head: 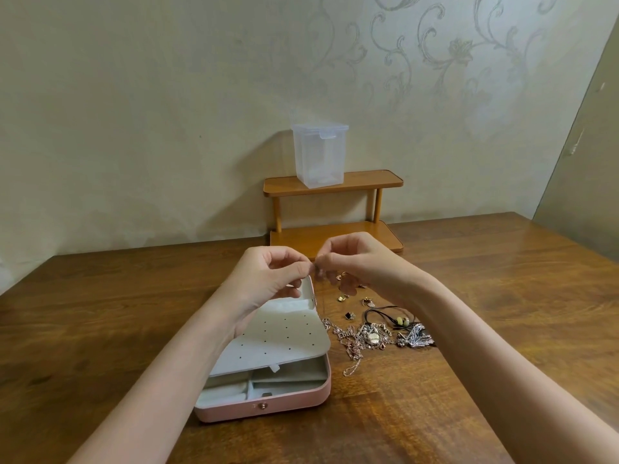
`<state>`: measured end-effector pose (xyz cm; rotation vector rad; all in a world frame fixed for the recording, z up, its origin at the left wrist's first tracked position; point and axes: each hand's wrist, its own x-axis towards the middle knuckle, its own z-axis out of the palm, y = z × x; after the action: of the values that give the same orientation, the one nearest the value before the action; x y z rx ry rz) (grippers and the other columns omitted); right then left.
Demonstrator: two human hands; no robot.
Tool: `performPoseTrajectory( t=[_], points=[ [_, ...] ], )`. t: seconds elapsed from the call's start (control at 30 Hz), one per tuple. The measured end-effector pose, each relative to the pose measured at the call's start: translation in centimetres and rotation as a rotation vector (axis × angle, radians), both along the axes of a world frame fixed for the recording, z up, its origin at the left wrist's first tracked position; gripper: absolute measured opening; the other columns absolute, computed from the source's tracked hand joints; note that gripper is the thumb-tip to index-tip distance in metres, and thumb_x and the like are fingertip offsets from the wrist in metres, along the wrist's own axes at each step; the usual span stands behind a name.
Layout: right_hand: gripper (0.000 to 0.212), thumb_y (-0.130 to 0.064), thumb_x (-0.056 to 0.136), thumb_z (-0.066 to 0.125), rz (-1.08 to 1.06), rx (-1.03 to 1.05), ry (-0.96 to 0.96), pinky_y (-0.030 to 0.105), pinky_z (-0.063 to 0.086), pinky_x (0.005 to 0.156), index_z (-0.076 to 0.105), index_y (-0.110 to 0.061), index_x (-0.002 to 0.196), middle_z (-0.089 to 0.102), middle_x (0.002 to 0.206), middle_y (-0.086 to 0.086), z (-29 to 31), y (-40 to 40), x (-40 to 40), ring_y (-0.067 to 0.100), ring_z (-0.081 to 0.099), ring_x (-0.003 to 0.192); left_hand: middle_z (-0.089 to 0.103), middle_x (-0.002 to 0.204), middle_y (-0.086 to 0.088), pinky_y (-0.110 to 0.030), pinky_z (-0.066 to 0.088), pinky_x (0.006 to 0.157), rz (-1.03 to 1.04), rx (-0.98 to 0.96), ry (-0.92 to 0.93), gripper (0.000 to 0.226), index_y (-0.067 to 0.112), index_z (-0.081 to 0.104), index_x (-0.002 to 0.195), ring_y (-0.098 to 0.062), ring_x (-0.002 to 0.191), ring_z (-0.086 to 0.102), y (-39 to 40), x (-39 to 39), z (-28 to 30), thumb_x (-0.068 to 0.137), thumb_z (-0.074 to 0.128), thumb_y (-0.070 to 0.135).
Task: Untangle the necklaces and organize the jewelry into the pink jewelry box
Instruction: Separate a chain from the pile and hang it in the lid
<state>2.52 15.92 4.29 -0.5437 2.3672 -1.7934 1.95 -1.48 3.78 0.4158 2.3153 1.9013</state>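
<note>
Both hands are raised above the table, fingertips brought together. A small piece of jewelry, too tiny to identify, is pinched between thumb and forefinger of the left hand and of the right hand, which nearly touch at that spot. A thin chain seems to hang from the pinch, though this cannot be told for certain. The pink jewelry box is laid open on the table below the left hand, its white perforated insert raised over grey-lined compartments. Just to the right of the box, a tangled heap of necklaces is spread on the wood, with a black cord and several loose small pieces near it. Further back, against the wall, a 2-tier wooden shelf is seen, with a clear plastic container on its upper tier.
</note>
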Motion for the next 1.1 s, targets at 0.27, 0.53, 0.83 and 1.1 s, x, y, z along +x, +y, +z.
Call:
performPoseTrajectory(
  t=[0.27,0.53,0.83,1.1],
  points=[
    [0.010,-0.011,0.085,0.065,-0.108,0.012,0.169,0.017,0.041,0.045,0.068,-0.012,0.076,0.063,0.060,-0.010,0.2,-0.2,0.3,0.006,0.049,0.050,0.062,0.073,-0.003,-0.019,0.052,0.052,0.090,0.173,-0.114,0.008,0.013,0.066,0.080,-0.008,0.063,0.061,0.1,-0.1,-0.1,0.086,0.063,0.012],
    [0.003,-0.011,0.080,0.072,-0.192,0.271,0.379,0.010,0.039,0.047,0.071,-0.008,0.081,0.061,0.066,-0.006,0.3,-1.1,-0.2,-0.001,0.051,0.045,0.063,0.077,-0.008,-0.020,0.054,0.053,0.037,0.267,-0.208,0.016,0.010,0.061,0.074,-0.013,0.065,0.065,0.5,-0.2,-0.1,0.089,0.059,0.008],
    [0.003,-0.006,0.077,0.070,-0.095,0.537,0.576,0.012,0.041,0.058,0.068,-0.007,0.079,0.058,0.071,-0.005,0.2,-1.3,-0.4,0.002,0.047,0.061,0.065,0.078,-0.008,-0.027,0.058,0.063,0.041,0.096,-0.198,0.012,0.006,0.065,0.079,-0.015,0.066,0.068,0.5,-0.6,-0.8,0.089,0.060,0.011],
    [0.004,-0.008,0.082,0.067,0.021,0.426,0.383,0.021,0.045,0.064,0.066,-0.012,0.080,0.060,0.074,-0.008,0.5,-0.4,-0.6,0.004,0.050,0.066,0.066,0.073,-0.005,-0.019,0.052,0.051,-0.017,0.263,-0.375,0.005,0.006,0.067,0.084,-0.011,0.060,0.066,0.3,-0.3,-0.8,0.085,0.063,0.009]
  ],
)
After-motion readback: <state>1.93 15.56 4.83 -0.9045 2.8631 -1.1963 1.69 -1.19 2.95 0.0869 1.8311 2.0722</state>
